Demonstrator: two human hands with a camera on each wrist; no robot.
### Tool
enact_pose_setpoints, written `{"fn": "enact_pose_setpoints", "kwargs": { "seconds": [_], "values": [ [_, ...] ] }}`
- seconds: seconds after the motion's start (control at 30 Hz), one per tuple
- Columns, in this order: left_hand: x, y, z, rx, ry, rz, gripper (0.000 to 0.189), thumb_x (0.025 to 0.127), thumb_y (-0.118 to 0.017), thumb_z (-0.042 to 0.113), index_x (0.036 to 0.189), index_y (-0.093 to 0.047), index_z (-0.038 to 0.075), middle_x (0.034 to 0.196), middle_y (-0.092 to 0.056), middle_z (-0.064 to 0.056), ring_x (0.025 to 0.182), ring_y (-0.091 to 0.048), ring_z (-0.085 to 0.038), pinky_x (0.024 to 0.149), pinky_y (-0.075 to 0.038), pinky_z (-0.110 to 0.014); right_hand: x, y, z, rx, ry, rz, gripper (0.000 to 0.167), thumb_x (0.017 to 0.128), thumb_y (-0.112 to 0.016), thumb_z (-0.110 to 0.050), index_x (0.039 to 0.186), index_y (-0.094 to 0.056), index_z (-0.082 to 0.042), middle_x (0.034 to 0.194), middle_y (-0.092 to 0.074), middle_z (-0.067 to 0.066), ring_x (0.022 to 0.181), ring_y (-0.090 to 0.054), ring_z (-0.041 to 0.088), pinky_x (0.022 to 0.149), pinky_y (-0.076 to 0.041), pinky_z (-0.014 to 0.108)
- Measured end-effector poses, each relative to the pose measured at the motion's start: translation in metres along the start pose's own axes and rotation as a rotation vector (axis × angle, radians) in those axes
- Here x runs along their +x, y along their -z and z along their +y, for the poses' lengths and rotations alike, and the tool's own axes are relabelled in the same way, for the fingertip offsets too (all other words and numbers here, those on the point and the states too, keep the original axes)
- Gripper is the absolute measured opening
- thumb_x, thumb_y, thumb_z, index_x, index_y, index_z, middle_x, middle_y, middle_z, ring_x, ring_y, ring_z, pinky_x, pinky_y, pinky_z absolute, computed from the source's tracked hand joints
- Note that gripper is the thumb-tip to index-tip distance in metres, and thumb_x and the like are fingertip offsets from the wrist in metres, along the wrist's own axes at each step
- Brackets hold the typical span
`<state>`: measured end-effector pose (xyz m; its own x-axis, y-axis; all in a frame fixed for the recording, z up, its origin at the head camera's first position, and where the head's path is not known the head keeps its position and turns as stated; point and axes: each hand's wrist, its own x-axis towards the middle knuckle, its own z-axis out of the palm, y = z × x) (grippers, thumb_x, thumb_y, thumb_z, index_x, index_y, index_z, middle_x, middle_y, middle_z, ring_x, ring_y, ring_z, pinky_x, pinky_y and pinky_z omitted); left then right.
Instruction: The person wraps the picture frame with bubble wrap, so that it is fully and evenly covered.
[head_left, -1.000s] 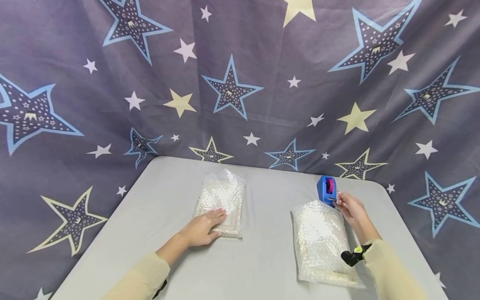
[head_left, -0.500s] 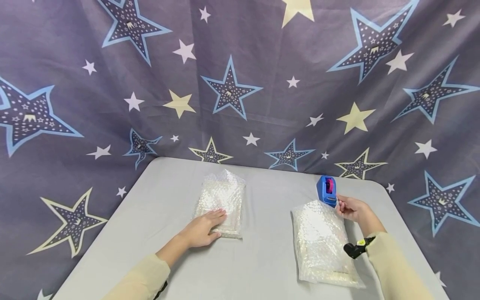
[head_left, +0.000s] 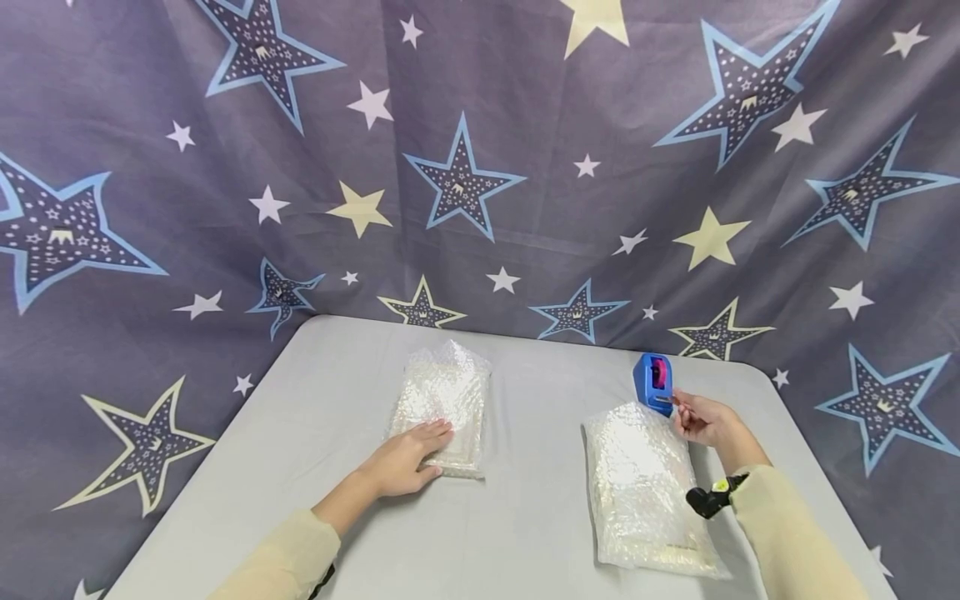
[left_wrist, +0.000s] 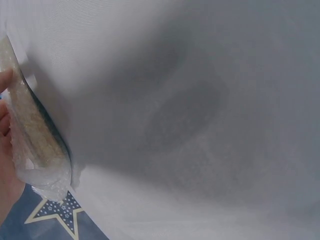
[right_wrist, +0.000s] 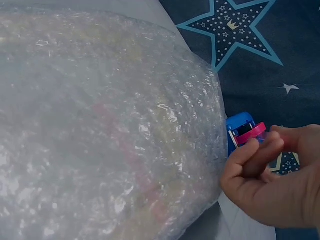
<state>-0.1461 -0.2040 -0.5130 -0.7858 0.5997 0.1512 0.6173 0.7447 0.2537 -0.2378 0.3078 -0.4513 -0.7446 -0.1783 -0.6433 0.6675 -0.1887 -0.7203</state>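
My left hand [head_left: 405, 458] lies with extended fingers on the lower part of a flat bubble-wrapped package [head_left: 448, 387], left of centre. The left wrist view catches that package [left_wrist: 37, 120] edge-on, with part of the hand [left_wrist: 7, 170] beside it. At the right, a blue tape dispenser [head_left: 649, 385] with a pink core stands just behind a larger bubble-wrapped package [head_left: 641, 492]. Thumb and fingers of my right hand [head_left: 707, 421] pinch at the dispenser's front. In the right wrist view, a sliver of clear tape [right_wrist: 270, 136] shows at the fingertips, partly hidden.
Both packages lie on a table with a pale grey cover [head_left: 525, 517]. A dark curtain [head_left: 525, 208] printed with stars hangs along the table's back edge. The wrist camera [head_left: 708, 500] on my right arm hangs close to the larger package's right side.
My right hand has drawn slightly right and away from the dispenser, then held about there. The left hand, both packages and the dispenser stay in place.
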Motion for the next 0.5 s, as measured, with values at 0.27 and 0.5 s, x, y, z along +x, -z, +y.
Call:
{"fn": "enact_pose_setpoints", "kwargs": {
  "seconds": [0.27,0.5],
  "values": [
    [0.000,0.001,0.001,-0.006,-0.004,0.007,0.057,0.088,-0.063,0.025,0.138,-0.050,0.001,0.146,-0.049,-0.015,0.138,-0.044,-0.031,0.118,-0.035,-0.046,0.007,-0.002,0.004,-0.176,0.106,0.235,0.042,0.097,-0.051,-0.026,0.058,-0.067,-0.027,0.048,-0.052,-0.016,0.043,-0.033,0.001,0.050,-0.036,0.014],
    [-0.001,0.001,0.000,-0.003,-0.004,0.007,0.057,0.088,-0.063,0.027,0.138,-0.050,0.002,0.146,-0.049,-0.014,0.139,-0.044,-0.031,0.118,-0.034,-0.045,0.016,-0.003,0.006,-0.308,0.144,0.489,0.037,0.087,-0.063,-0.031,0.051,-0.065,-0.032,0.047,-0.052,-0.016,0.043,-0.031,0.004,0.047,-0.036,0.018]
  ]
}}
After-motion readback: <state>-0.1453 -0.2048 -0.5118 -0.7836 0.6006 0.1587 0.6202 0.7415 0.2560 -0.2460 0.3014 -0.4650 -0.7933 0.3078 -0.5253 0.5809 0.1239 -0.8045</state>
